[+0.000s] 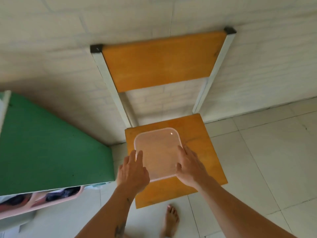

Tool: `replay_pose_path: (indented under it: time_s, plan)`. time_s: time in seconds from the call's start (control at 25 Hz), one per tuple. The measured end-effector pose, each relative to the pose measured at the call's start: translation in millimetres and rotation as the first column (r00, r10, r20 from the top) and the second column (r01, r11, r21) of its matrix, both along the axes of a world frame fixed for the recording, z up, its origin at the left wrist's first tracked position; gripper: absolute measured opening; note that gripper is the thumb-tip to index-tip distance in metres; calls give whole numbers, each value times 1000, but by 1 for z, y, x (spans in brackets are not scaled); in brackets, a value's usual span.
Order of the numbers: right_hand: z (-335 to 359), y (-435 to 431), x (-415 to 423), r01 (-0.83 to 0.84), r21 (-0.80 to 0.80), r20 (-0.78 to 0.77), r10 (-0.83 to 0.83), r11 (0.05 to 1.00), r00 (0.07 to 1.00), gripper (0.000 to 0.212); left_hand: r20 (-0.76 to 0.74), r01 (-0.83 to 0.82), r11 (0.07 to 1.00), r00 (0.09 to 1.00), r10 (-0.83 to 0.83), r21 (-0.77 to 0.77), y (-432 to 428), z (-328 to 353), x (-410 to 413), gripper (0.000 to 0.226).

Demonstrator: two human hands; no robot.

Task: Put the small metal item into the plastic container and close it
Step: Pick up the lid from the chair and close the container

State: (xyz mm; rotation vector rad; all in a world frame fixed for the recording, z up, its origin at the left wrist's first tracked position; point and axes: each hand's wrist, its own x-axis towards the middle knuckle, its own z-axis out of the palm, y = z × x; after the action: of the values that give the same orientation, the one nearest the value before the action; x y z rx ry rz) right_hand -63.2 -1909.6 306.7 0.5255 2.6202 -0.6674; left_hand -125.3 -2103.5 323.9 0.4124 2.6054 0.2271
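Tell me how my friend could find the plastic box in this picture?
Look for the orange wooden chair against the white brick wall. On its seat sits the see-through plastic container with rounded corners, and the left hand and right hand press on its sides. It is the only clear, shiny thing there.

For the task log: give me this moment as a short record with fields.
surface: chair seat, orange wood
container: clear plastic container on the seat, lid on
metal item: not visible; contents cannot be told through the cloudy lid
left hand: flat on the container's near left corner, fingers spread
right hand: flat on the near right edge
nearby: green board to the left, tiled floor, a bare foot below
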Motion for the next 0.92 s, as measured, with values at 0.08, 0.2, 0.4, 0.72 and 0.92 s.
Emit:
replay_pose_path:
  time_s: [0.08, 0.2, 0.4, 0.72, 0.92]
  plan:
    - [-32, 5, -5, 12, -8, 13, -12, 1000, 1000, 63, 14, -55, 998, 998, 55, 4, 7, -34, -3, 59]
    - [-68, 10, -8, 87, -44, 46, -85, 995, 995, 68, 99, -227, 972, 970, 222, 52, 15, -72, -6, 59]
    - [-89, 8, -9, 198, -68, -22, -200, 978, 980, 65, 145, -455, 859, 890, 432, 233, 27, -100, -4, 54]
    - [-32, -2, -7, 253, -53, -147, -258, 966, 955, 59, -15, -524, 754, 817, 576, 396, 28, -42, -6, 45]
    - [67, -4, 4, 234, -16, -287, -228, 972, 930, 61, -82, -491, 716, 795, 602, 497, 20, 69, -14, 33]
